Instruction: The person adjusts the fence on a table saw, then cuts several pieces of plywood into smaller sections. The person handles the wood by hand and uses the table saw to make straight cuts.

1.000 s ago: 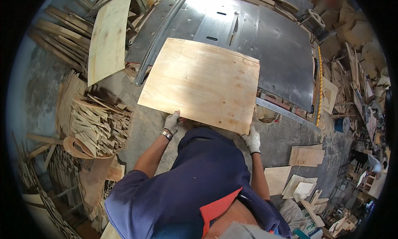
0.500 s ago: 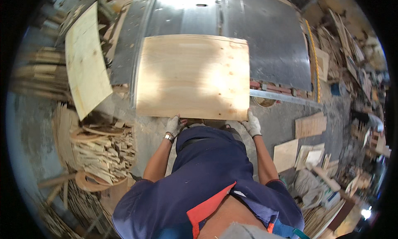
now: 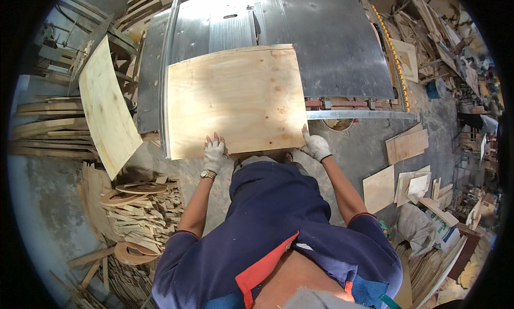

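A pale plywood panel [image 3: 235, 97] lies on the grey metal table of a sliding saw [image 3: 337, 46] and juts over its near edge. My left hand [image 3: 214, 152], in a white fingerless-tipped glove with a watch at the wrist, rests on the panel's near edge. Its fingers are stretched flat over the top face, the thumb apart. At the near right corner my gloved right hand [image 3: 317, 147] holds the panel, its fingers against the right edge. Part of that grip is hidden. Beyond the panel, a dark slot [image 3: 257, 25] runs along the table.
A metal rail [image 3: 358, 115] extends right of the panel. A long veneer-like sheet [image 3: 107, 108] leans at the left, above a scrap-wood heap [image 3: 142, 215]. Board pieces [image 3: 379, 188] lie on the floor at right. A yellow coiled cord [image 3: 391, 57] edges the table.
My left hand has shifted from gripping the near edge to lying flat on top of the panel. The panel looks slightly turned and moved left as the whole view shifts.
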`<action>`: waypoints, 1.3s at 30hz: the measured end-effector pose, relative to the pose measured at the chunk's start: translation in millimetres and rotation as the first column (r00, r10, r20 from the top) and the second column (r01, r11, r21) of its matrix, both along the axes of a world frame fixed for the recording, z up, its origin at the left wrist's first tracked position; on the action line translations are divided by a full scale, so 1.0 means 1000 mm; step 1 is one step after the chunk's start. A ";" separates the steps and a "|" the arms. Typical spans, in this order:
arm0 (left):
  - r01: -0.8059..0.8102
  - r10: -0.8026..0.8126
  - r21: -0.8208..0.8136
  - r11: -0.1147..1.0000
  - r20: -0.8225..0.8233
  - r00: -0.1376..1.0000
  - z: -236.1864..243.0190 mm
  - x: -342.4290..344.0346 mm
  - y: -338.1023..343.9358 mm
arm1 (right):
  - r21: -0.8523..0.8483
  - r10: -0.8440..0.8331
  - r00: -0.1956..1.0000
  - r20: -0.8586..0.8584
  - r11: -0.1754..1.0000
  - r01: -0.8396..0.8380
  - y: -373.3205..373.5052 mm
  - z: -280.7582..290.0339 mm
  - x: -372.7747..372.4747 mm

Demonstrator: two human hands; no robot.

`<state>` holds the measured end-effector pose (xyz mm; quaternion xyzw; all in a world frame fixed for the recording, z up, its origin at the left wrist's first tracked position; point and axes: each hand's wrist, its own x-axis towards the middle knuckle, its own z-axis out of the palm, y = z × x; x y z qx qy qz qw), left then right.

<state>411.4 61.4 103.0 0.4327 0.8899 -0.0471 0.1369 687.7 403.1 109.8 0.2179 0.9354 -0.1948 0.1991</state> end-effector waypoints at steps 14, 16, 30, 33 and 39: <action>-0.163 0.158 0.027 0.986 0.148 0.976 -0.009 -0.082 0.089 | 0.035 0.003 0.997 -0.076 0.999 0.000 0.084 -0.012 -0.081; -0.168 0.172 -0.033 0.985 0.176 0.969 -0.012 -0.092 0.096 | 0.020 -0.006 1.000 -0.027 1.000 0.006 0.090 -0.009 -0.092; -0.144 0.147 -0.030 0.989 0.147 0.978 -0.027 -0.186 0.161 | 0.053 0.048 0.996 0.076 0.997 -0.052 0.164 -0.012 -0.192; -0.149 0.149 -0.015 0.989 0.159 0.976 -0.024 -0.204 0.181 | 0.080 0.004 0.998 0.059 0.997 -0.009 0.177 -0.010 -0.209; -0.172 0.173 -0.018 0.985 0.153 0.973 -0.030 -0.239 0.211 | 0.282 -0.021 0.999 -0.034 0.959 0.029 0.198 -0.008 -0.242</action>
